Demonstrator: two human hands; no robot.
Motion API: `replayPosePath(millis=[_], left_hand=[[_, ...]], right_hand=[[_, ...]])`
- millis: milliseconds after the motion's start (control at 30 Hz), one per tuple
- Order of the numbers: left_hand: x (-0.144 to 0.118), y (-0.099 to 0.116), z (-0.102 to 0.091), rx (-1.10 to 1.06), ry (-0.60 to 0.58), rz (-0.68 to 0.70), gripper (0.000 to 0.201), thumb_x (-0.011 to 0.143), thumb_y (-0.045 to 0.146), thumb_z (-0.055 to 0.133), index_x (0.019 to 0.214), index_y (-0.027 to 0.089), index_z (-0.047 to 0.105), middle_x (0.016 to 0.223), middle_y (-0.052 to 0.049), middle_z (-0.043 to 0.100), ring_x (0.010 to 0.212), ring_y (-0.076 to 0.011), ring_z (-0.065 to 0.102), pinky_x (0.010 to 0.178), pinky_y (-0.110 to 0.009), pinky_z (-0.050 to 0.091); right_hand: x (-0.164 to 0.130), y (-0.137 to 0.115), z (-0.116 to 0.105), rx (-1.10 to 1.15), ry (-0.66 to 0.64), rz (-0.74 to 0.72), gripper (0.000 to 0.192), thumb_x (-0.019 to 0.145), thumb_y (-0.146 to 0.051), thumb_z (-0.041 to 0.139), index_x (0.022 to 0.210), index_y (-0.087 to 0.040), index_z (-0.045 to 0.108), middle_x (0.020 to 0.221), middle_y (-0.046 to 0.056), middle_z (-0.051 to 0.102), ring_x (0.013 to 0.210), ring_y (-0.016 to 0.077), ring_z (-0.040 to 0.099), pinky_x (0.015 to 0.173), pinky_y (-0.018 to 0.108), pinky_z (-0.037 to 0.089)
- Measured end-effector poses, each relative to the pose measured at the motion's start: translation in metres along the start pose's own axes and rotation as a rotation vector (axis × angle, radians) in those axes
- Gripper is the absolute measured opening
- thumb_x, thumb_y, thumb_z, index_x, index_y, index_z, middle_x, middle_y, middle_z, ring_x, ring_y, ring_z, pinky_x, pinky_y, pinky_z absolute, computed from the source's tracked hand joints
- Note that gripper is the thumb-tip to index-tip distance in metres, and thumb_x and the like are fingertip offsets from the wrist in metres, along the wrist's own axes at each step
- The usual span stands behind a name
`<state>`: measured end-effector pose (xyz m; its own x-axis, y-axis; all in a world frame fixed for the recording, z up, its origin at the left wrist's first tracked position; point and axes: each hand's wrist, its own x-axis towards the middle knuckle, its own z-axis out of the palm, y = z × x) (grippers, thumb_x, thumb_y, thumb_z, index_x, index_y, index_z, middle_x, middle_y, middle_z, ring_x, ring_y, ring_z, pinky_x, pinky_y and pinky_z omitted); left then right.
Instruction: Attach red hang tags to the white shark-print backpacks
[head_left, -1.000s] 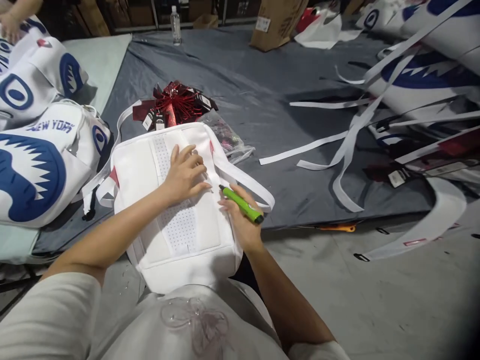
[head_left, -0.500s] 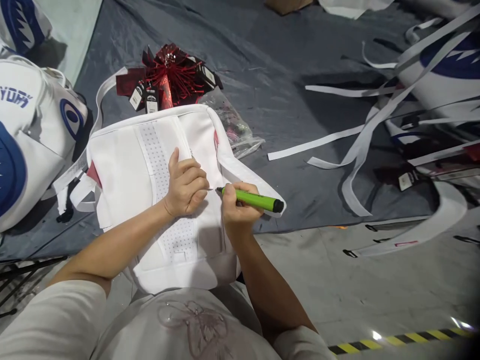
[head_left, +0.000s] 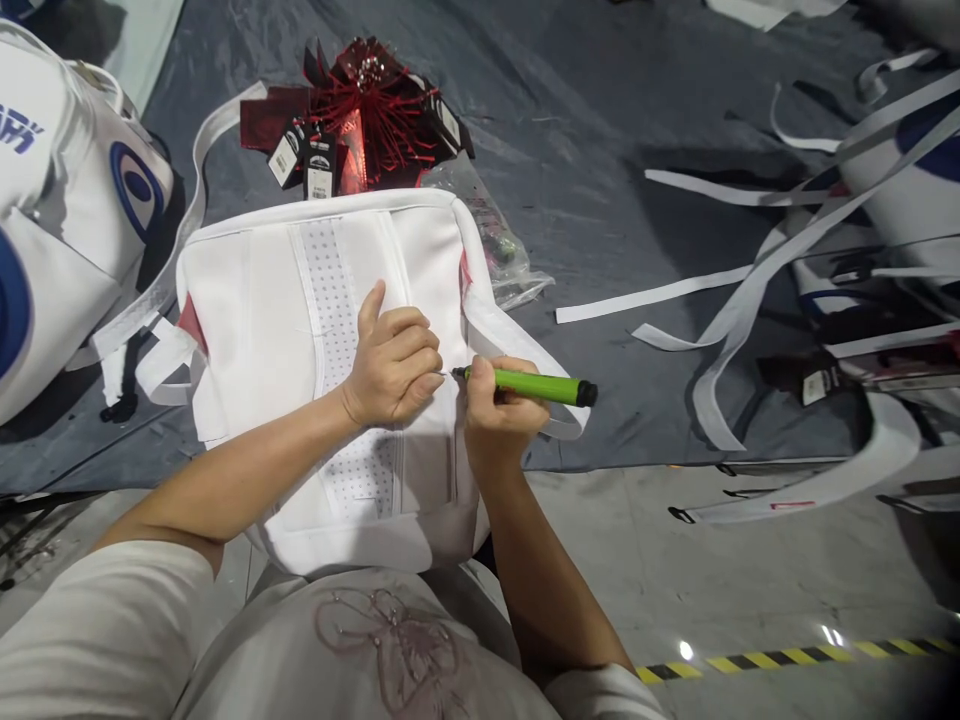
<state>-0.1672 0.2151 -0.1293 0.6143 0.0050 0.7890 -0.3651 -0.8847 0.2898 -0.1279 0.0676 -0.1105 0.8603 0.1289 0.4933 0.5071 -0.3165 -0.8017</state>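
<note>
Two hands, one green pen (head_left: pixel 534 386), one white backpack (head_left: pixel 255 320)

A: How is the scene lit?

B: Bright, even light from overhead. A small glare spot sits on the glossy floor (head_left: pixel 684 650) by the striped tape (head_left: pixel 787 660), and the white bag panel (head_left: pixel 247 310) is close to overexposed.

A: And the shadows?

B: Soft. The left hand (head_left: pixel 394 365) throws a faint grey patch toward the viewer, and loose straps (head_left: pixel 720 300) cast dark bands on the grey sheet (head_left: pixel 585 150).

A: Any defects?

B: Focus is sharp centrally. Wide-angle bending shows at the borders, and the lower right corner darkens.
</note>
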Motion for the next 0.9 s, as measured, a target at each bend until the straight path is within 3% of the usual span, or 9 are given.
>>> replayPosePath(millis=[233,400,600,900], left_hand=[[-0.0039,-0.0022,0.0015,-0.005,-0.054,-0.031,0.046,0.100,0.047,0.025,0.077,0.027,0.059,0.079,-0.001,0.062,0.101,-0.0213,0.055,0.127,-0.051,0.001],[-0.0040,-0.0031,0.0028,0.026,-0.043,-0.019,0.049,0.101,0.048,0.021,0.076,0.027,0.058,0.078,0.000,0.062,0.100,-0.0214,0.055,0.127,-0.054,0.003],[-0.0015,-0.0028,0.0023,-0.023,0.012,0.028,0.036,0.100,0.041,0.031,0.080,0.027,0.057,0.081,0.002,0.063,0.101,-0.0197,0.056,0.127,-0.051,0.004],[-0.0022,-0.0020,0.0028,0.044,-0.014,0.023,0.044,0.102,0.042,0.026,0.077,0.024,0.058,0.079,0.001,0.064,0.100,-0.0196,0.057,0.126,-0.054,0.006]], right_hand=[[0.0038,-0.0023,-0.0033,-0.012,-0.075,0.094,0.025,0.089,-0.037,0.061,0.072,-0.020,0.056,0.056,-0.004,0.053,0.048,0.0102,0.048,0.049,0.025,0.040],[0.0052,-0.0033,-0.0045,0.024,-0.116,0.159,0.028,0.089,-0.041,0.061,0.072,-0.020,0.055,0.058,-0.003,0.053,0.051,0.0112,0.049,0.051,0.025,0.042],[0.0055,-0.0020,-0.0046,0.112,-0.154,0.219,0.027,0.088,-0.040,0.062,0.073,-0.019,0.055,0.056,-0.005,0.050,0.048,0.0102,0.046,0.048,0.024,0.039],[0.0029,0.0040,-0.0048,0.130,-0.161,0.218,0.030,0.090,-0.045,0.060,0.078,-0.018,0.056,0.059,-0.004,0.054,0.050,0.0105,0.050,0.050,0.024,0.042]])
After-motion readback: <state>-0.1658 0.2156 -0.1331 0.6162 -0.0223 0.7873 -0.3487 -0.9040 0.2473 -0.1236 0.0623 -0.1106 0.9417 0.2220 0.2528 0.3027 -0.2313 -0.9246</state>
